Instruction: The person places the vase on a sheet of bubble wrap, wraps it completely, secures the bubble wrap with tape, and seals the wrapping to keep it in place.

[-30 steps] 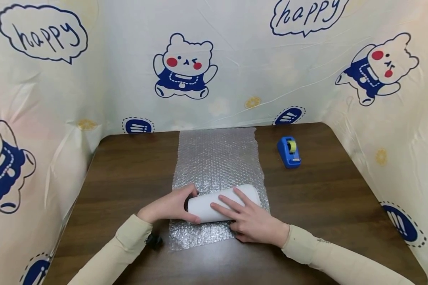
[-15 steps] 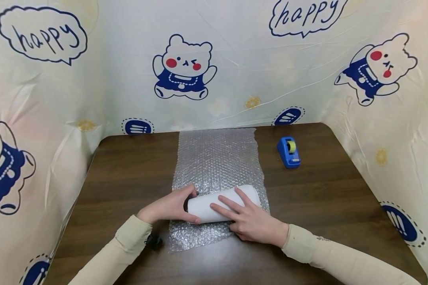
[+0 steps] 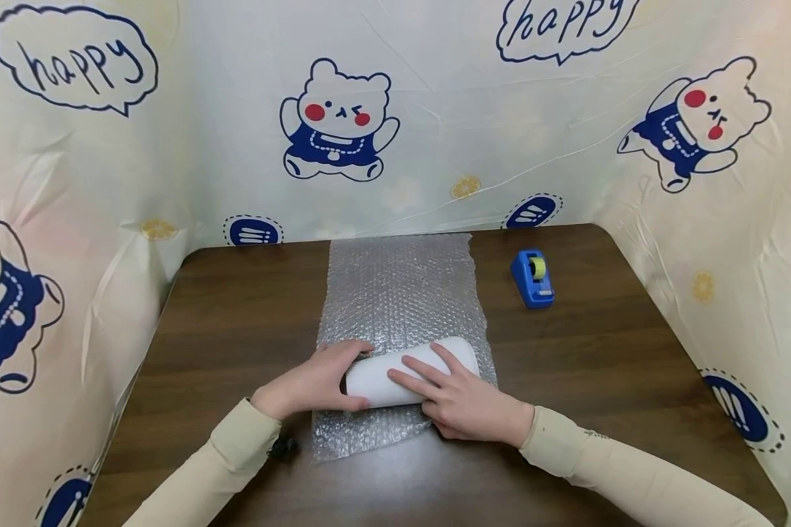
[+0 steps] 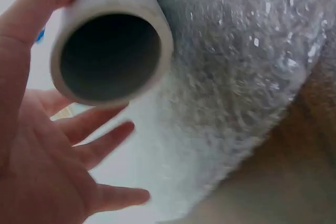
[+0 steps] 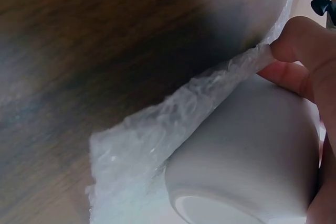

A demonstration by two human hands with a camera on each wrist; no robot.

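A white vase (image 3: 385,379) lies on its side, slightly slanted, over the near part of a sheet of bubble wrap (image 3: 402,293). Its hollow mouth faces left; the left wrist view looks straight into the rim (image 4: 167,51). My left hand (image 3: 310,380) holds that mouth end, thumb on the near side, other fingers spread on the far side. Across the vase's right half, spread fingers of my right hand (image 3: 471,406) rest on top. In the right wrist view, that hand's thumb and a finger pinch the near edge of the bubble wrap (image 5: 157,124), beside the vase's base (image 5: 220,208).
A blue tape dispenser (image 3: 534,282) with yellow tape stands at the back right of the brown wooden table (image 3: 237,307). Small black object (image 3: 283,446) sits near my left wrist. A patterned curtain (image 3: 435,146) encloses the back and sides.
My left hand's fingers have straightened and shifted slightly along the vase's far side. The vase and my right hand stay nearly in place, and the head view has tilted a little.
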